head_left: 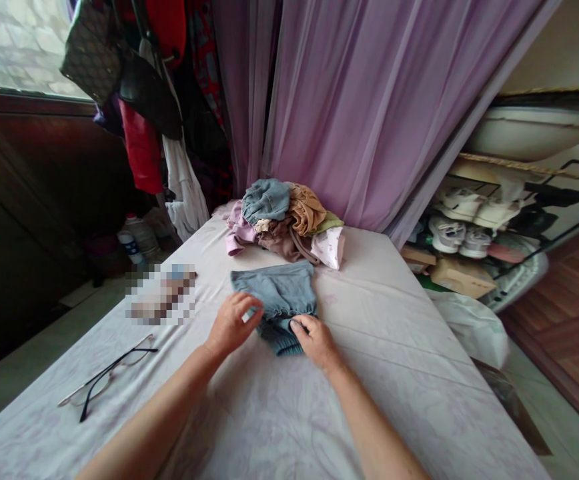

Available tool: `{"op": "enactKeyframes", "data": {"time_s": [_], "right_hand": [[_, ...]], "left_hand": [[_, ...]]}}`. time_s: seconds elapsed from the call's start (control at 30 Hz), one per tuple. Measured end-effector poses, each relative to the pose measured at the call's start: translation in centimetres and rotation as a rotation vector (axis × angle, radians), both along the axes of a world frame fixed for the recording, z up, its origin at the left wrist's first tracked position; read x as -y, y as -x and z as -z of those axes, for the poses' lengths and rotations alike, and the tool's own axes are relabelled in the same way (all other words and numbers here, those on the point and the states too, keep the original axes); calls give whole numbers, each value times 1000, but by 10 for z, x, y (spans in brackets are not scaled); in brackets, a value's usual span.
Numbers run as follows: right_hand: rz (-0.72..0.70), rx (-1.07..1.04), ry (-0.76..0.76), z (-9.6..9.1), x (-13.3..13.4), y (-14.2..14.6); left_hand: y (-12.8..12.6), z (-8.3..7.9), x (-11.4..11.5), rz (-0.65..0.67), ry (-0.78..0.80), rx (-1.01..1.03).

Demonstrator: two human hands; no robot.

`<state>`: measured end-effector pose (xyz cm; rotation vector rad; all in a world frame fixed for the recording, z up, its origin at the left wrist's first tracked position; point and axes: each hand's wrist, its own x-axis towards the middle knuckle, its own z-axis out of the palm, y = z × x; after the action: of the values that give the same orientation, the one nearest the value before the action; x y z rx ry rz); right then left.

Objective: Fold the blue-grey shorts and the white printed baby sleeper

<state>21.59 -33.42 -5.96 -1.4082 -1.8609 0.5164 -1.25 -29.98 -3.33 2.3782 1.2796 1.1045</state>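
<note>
Two forearms [167, 408]; two hands [230, 323] [318, 341] at one blue garment [279, 285].

Right hand [316, 341] on a blue-grey garment [284, 287], clothes pile [285, 227] just beyond

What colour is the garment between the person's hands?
The garment is a muted grey-blue, seen best in the head view.

We have room right of the spread blue garment [279, 287]; behind it the clothes pile [284, 233] blocks us, left-front of it the glasses [112, 365].
</note>
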Motion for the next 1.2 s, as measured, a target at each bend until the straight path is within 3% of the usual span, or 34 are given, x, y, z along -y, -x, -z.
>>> {"op": "enactKeyframes", "data": {"time_s": [0.07,0.17,0.47,0.7,0.9,1.03,1.2], "right_hand": [[37,-69,42,-2,-2,1],[48,-117,69,-6,-2,4],[8,-148,36,-8,1,8],[-40,-68,0,-2,3,8],[-87,63,-18,1,6,8],[41,28,-114,7,9,9],[185,129,-346,10,18,7]], "left_hand": [[-10,-5,15,153,12,-148],[-20,-7,28,260,42,-316],[-23,-5,37,242,35,-489],[-32,4,44,273,-67,-416],[-23,7,43,333,-53,-337],[-11,1,29,169,-105,-159],[2,6,-4,126,-50,-48]]}}
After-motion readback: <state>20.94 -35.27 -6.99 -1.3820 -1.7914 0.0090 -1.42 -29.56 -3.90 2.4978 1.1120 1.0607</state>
